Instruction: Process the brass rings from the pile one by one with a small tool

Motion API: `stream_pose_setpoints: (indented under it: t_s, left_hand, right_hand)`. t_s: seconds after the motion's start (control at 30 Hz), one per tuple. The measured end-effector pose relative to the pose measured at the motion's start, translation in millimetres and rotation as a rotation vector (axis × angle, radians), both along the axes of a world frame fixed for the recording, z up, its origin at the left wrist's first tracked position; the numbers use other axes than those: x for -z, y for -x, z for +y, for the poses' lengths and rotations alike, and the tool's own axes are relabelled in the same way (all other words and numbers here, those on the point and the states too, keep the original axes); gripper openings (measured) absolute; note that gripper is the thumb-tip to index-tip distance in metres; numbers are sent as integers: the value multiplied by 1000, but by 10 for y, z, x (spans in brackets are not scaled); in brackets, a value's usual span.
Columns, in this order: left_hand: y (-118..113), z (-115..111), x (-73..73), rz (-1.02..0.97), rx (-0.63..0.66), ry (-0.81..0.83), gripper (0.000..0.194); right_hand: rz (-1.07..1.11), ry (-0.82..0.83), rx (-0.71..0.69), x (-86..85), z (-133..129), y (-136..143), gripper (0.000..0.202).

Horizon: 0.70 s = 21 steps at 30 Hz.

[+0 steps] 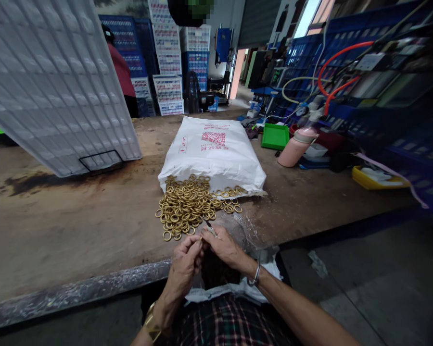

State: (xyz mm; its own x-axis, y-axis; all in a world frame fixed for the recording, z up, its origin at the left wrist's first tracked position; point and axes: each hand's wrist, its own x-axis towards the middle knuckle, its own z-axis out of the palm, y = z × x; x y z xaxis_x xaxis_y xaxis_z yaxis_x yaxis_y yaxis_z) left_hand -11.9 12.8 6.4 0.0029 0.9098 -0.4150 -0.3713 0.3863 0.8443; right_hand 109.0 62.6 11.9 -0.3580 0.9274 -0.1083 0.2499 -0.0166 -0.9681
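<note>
My left hand [187,259] is closed in a pinch at the table's front edge. A bit of brass-coloured ring [201,238] shows at its fingertips, mostly hidden by the fingers. My right hand [225,247] meets it there, fingers closed round a small tool [211,230] with a pale body and a dark pointed tip; its exact kind is unclear. Just beyond both hands lies a heap of brass rings [187,204], spilling from the mouth of a white woven sack [216,158] with red print. Below the hands, a white bag [234,290] lies open on my lap, its inside dark.
A tall translucent ribbed plastic panel [65,86] stands at left. On the right are a green tray [275,136], a pink bottle [296,148], a yellow tray [377,180] and machinery with orange hoses [341,48]. Stacked crates [168,89] and a person in red [120,72] are behind.
</note>
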Motion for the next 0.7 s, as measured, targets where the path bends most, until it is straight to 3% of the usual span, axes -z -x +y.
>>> stream_pose_setpoints:
  t_s: [0.33,0.43,0.6,0.7]
  left_hand:
    - [-14,-1,-44,-66,-56,2,37]
    - [-3,-3,-45,-56,-91,-6,40]
    - [5,1,-16,5,-109,-38,41]
    - [8,0,9,30,-102,-62,39]
  right_hand:
    - [-8,30,-26,1,14,-9,27]
    - [-156,-123,-13,11,-6,-45,25]
    - [-389,-426,-236,57,-95,-111,14]
    - [-477,-516,-242,109,-118,-116,16]
